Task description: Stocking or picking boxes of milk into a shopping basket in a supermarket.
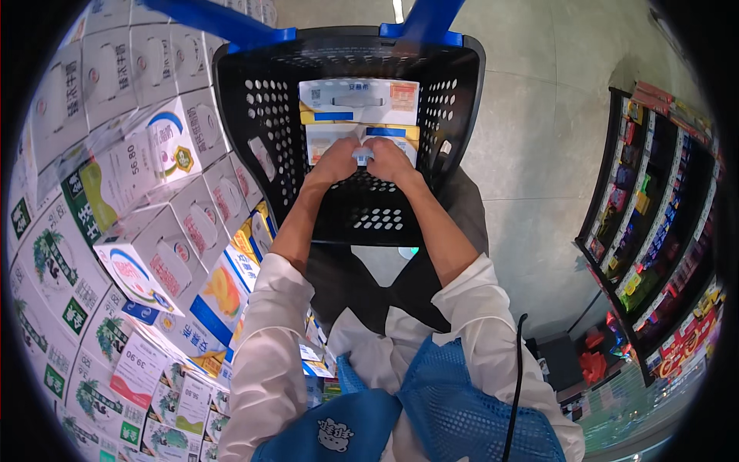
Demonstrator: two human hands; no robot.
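My left hand (340, 160) and my right hand (391, 159) are close together inside a black plastic shopping basket (349, 228). Both have curled fingers over the top of the nearer drink carton (319, 149), at its handle (362, 153); a pale bit of it shows between them, and the fingertips are hidden. Beyond it, side by side in the basket, sits a second white carton (323, 95) with blue and yellow trim. Its clear carrying handle (358, 101) lies flat on top and is untouched. Both cartons bear writing.
Stacked white milk cartons (167, 254) with price cards (138, 369) rise close on the left. Blue basket handles (427, 23) stick out past the far rim. On the right, a snack rack (641, 231) stands on the grey floor (519, 144).
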